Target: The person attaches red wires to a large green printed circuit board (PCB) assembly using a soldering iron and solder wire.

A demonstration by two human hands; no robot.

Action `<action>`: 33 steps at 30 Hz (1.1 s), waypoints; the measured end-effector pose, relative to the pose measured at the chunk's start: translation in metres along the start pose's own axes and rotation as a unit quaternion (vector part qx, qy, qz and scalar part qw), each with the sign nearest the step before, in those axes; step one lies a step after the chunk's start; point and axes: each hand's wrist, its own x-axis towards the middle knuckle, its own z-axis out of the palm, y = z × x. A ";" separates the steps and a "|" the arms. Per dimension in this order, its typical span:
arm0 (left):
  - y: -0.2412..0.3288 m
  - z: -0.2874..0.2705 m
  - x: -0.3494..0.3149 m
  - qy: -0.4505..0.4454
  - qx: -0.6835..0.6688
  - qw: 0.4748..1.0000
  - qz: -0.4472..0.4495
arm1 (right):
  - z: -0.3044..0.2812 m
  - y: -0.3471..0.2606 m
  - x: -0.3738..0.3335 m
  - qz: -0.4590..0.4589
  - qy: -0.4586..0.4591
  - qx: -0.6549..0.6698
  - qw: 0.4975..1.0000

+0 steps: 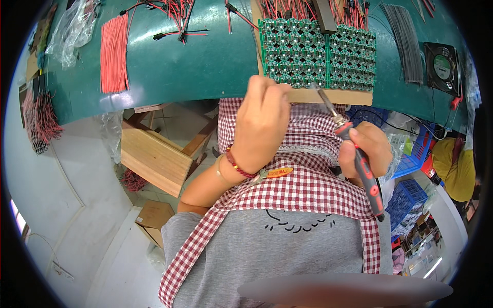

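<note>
My right hand grips a soldering iron with a red and black handle. The iron slants up and left, and its metal tip lies at the near edge of a panel of small green circuit boards, where a faint haze shows. Whether the tip touches a board I cannot tell. My left hand is closed in a pinch just left of the tip, over the near edge of the panel; what its fingers hold is too small to make out. A dark bar lies across the far part of the panel.
The panel rests on a brown board on the green table. Red wires lie at the left, grey wires at the right, beside a black fan. A wooden stool and blue baskets stand below table level.
</note>
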 end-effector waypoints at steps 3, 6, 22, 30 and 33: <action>-0.002 -0.015 -0.001 -0.004 0.022 0.999 -0.022 | -0.006 0.004 0.004 0.006 0.013 0.002 1.000; -0.006 -0.021 0.007 -0.010 0.048 0.999 -0.024 | -0.005 0.001 0.013 0.046 0.003 0.017 0.999; -0.006 -0.005 0.023 -0.038 0.090 0.995 0.017 | 0.014 0.010 0.022 0.096 -0.018 0.025 0.995; -0.006 -0.005 0.025 -0.029 0.078 0.996 0.021 | 0.013 0.008 0.026 0.088 -0.037 0.014 0.995; -0.005 -0.005 0.024 -0.034 0.075 0.996 0.015 | 0.008 0.007 0.026 0.063 -0.021 -0.004 0.998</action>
